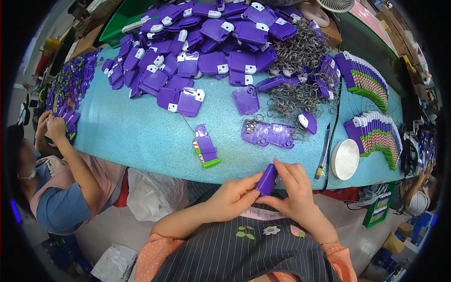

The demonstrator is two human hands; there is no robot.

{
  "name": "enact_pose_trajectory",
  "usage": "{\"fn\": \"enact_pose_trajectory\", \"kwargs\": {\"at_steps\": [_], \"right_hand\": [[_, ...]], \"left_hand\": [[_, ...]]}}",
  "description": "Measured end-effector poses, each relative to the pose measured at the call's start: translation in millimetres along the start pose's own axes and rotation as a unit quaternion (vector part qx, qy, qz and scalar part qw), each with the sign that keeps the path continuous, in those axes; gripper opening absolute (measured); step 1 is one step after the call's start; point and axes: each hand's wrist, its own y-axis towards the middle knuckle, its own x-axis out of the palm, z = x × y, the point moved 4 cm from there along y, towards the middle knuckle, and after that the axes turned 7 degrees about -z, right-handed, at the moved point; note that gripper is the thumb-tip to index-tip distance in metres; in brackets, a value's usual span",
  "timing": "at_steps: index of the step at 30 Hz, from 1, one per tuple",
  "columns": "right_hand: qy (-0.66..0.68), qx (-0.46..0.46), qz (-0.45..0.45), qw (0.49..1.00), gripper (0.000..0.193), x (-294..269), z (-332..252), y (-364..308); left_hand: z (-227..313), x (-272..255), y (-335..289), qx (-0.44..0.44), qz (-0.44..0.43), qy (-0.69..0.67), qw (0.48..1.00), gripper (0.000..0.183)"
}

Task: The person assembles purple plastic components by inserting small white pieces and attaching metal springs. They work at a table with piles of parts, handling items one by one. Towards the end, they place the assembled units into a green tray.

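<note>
Close in front of my apron, at the table's near edge, I hold a small purple plastic case [267, 180] tilted between both hands. My left hand [235, 196] pinches its left side, and my right hand [294, 187] is wrapped round its right side with the forefinger at the upper end. Just beyond lie purple shell halves [268, 134], open with their inner side up. Another purple shell piece [246, 100] rests farther back. To the left is a purple part with a green end and a striped side [205, 146], a thin wire running from it.
Purple-and-white cases [216, 30] are heaped at the back, beside a tangle of dark curled wires [300, 51]. At right stand a white bowl [345, 160], a brush [322, 157] and fanned rows of purple, green and white pieces [376, 136]. A co-worker [70, 188] sits at left.
</note>
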Motion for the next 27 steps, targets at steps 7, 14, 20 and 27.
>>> {"fn": "enact_pose_trajectory", "kwargs": {"at_steps": [7, 14, 20, 27], "right_hand": [[0.013, 0.082, 0.060, 0.995, 0.084, -11, 8, -13], [-0.070, -0.115, -0.023, 0.991, 0.080, 32, -35, 57], [-0.086, -0.141, -0.081, 0.983, 0.049, 81, -33, 83], [0.633, -0.014, -0.092, 0.768, 0.021, 51, -18, 23]], "left_hand": [[-18, -14, -13, 0.053, 0.182, -0.212, 0.959, 0.030], [14, -85, -72, 0.222, 0.371, -0.225, 0.873, 0.030], [-14, -95, -83, 0.166, 0.438, -0.209, 0.858, 0.031], [-9, -49, -27, 0.112, 0.266, -0.337, 0.896, 0.033]]}}
